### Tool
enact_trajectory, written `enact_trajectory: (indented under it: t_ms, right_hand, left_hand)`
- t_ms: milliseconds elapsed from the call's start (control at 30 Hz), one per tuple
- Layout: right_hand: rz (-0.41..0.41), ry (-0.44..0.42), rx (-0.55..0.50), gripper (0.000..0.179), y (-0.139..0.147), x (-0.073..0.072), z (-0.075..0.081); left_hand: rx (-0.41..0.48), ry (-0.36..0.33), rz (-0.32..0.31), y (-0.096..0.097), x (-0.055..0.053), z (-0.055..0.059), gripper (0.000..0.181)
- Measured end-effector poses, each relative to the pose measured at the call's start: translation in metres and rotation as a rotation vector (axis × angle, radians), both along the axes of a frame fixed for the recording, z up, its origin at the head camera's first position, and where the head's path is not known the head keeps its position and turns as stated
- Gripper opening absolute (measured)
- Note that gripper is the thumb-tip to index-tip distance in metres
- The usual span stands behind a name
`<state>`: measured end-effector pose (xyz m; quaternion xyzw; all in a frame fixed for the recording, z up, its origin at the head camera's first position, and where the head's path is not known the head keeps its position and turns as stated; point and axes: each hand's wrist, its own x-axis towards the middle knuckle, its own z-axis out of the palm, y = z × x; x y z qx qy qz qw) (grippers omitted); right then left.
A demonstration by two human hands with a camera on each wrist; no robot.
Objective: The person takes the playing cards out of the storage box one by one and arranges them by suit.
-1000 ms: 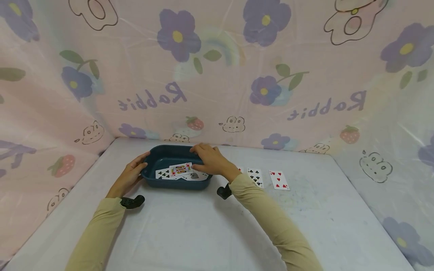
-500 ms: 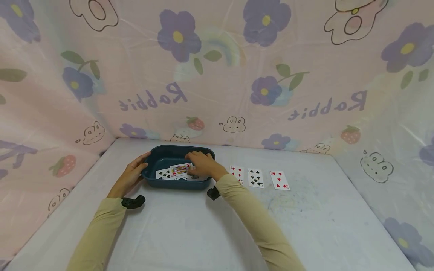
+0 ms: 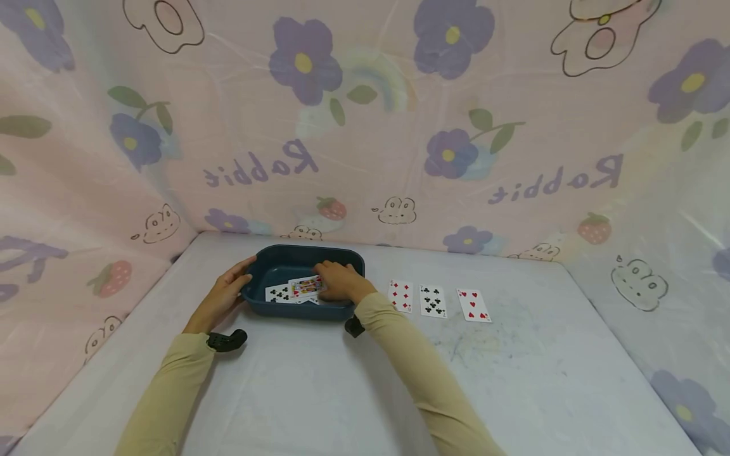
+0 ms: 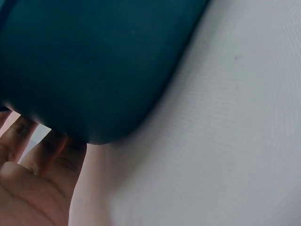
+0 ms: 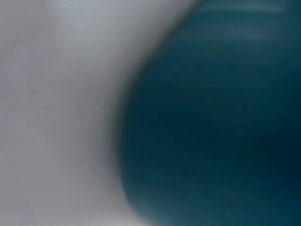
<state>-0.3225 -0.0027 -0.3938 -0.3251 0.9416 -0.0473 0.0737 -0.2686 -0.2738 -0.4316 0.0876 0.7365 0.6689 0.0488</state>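
A dark teal plastic basin (image 3: pixel 302 310) stands on the table with several playing cards inside. A red face card (image 3: pixel 305 288) lies over a clubs card (image 3: pixel 277 292) there. My left hand (image 3: pixel 221 296) holds the basin's left end, thumb at the rim and fingers against the outer wall, as the left wrist view also shows. My right hand (image 3: pixel 339 282) reaches over the right side into the basin, its fingers down by the cards. Whether they pinch a card is hidden. The right wrist view shows just the basin's outer wall (image 5: pixel 211 117).
Right of the basin lie three face-up cards in a row: a diamonds card (image 3: pixel 401 296), a clubs card (image 3: pixel 433 301) and a five of hearts (image 3: pixel 473 305). A white cloth covers the table (image 3: pixel 296 386). Patterned curtains (image 3: pixel 365 139) enclose the back and sides.
My right hand has moved from the basin's far right rim down and inward to the cards, covering some of them. My left hand stays at the left end.
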Motion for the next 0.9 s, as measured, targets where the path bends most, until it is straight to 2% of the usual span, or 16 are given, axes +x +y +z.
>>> enact_trajectory:
  t_ms: [400,667,900]
  right_hand:
    - [-0.014,-0.055,0.021,0.052,-0.0013,-0.0087,-0.0065]
    - [-0.01,-0.053,0.001,0.052,-0.0025,-0.0081,-0.0051]
    - [-0.005,-0.025,-0.006,0.052,-0.006,-0.0078,-0.0082]
  left_hand:
    - [0.005,0.009,-0.002,0.0024,-0.0004,-0.0015,0.052]
    - [0.009,0.014,-0.009,0.0023,0.0004,-0.0003,0.053]
    - [0.013,0.004,0.013,0.0006,-0.0001,-0.0024,0.052]
